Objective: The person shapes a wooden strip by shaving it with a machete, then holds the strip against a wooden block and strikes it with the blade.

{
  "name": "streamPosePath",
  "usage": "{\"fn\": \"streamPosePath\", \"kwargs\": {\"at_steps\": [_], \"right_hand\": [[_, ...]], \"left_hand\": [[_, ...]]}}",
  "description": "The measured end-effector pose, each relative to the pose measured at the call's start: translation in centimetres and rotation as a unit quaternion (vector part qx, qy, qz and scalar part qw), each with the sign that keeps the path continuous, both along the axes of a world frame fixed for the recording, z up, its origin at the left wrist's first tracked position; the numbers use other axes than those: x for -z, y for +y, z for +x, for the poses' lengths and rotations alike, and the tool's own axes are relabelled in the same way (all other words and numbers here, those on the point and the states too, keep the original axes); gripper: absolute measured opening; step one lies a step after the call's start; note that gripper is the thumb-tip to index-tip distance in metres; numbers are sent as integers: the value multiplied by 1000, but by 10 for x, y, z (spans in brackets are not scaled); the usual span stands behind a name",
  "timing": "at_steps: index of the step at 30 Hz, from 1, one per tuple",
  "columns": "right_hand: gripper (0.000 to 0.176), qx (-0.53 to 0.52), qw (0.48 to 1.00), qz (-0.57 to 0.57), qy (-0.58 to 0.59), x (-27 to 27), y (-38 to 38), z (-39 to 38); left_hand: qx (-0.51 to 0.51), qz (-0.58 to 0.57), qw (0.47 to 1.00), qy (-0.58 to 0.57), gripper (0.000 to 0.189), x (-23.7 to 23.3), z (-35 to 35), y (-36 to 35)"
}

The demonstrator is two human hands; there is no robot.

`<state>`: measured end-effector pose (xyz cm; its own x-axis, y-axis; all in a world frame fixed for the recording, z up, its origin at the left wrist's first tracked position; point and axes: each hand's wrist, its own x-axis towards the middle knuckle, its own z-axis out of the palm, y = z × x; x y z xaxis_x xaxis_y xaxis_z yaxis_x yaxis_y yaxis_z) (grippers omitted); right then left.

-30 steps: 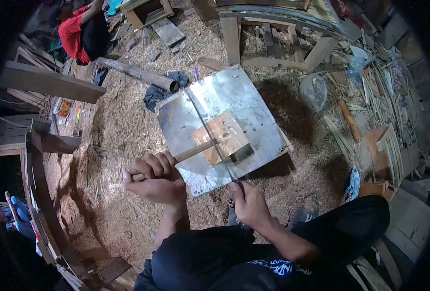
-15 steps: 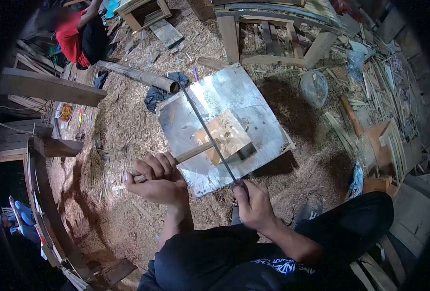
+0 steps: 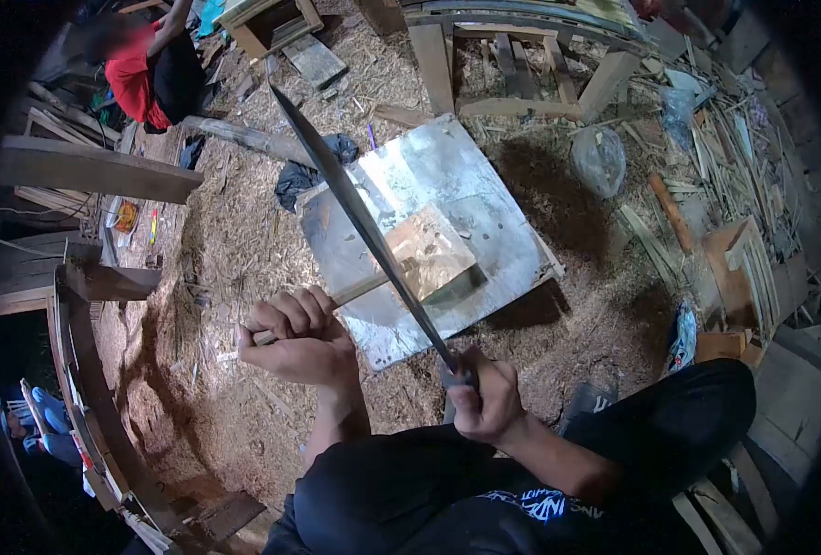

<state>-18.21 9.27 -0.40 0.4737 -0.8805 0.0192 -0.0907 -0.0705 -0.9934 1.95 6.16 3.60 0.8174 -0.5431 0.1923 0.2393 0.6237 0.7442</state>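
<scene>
My left hand (image 3: pixel 301 338) is closed round one end of a thin wooden stick (image 3: pixel 360 288), left of centre. The stick's far end reaches over a squarish wooden block (image 3: pixel 432 248), which lies on a pale, stained board (image 3: pixel 498 217) on the ground. In my right hand (image 3: pixel 487 398) is the handle of a long dark blade (image 3: pixel 348 196). The blade slants up and left, above the stick and the block's left side, and its tip points past the board's far edge. Whether blade and stick touch is unclear.
A round pole (image 3: pixel 253 139) and a dark plastic bag (image 3: pixel 296 182) lie beyond the board. A person in red (image 3: pixel 133 79) sits at upper left. Wooden frames (image 3: pixel 521 113) stand at the back, a clear bag (image 3: pixel 599 165) at right, and a beam (image 3: pixel 96 169) juts in from the left.
The blade has come up off the stick area, its tip swinging up and left and its flat side now showing. My left hand has hardly moved.
</scene>
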Motion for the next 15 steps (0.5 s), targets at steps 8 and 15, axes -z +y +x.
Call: {"fn": "streamPosePath", "kwargs": {"at_steps": [8,15], "right_hand": [[43,20,991,64,115,11,-13,0],[46,41,998,12,51,36,-7,12]], "left_hand": [[1,4,1000,-1,48,-4,-3,-3],[-5,16,1000,-9,49,-6,-5,-6]]}}
